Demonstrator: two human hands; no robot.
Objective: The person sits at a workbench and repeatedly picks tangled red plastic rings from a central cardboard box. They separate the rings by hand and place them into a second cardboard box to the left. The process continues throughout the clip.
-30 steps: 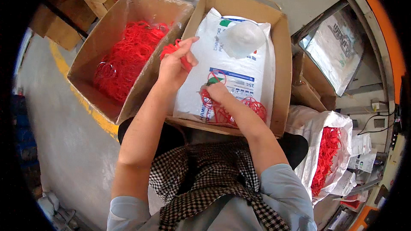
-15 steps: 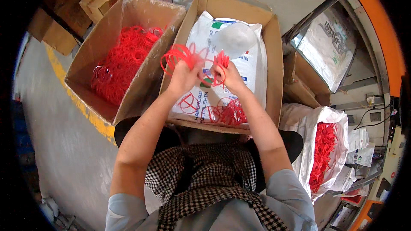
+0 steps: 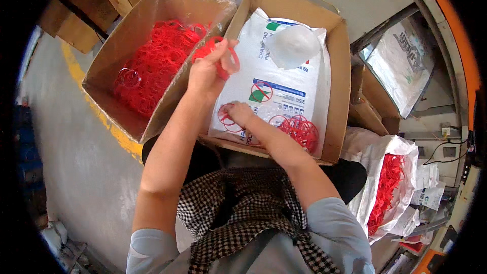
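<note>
A bundle of thin red plastic rings is gripped in my left hand, raised over the wall between two cardboard boxes. My right hand is low over the white printed sack lining the right box. Its fingers are closed at the edge of a red plastic ring with a bar across it; the fingertips are partly hidden. Another red ring lies on the sack ahead of that hand. A small heap of red rings rests in the box's near right corner.
The left cardboard box holds a large pile of red rings. A translucent whitish lump sits on the sack. Beside my right leg stands a white bag with red plastic strips. Stacked cartons are at the far left.
My left hand has moved left with the rings. My right hand has come down toward me and left to the barred ring; the red strips it held are gone from it.
</note>
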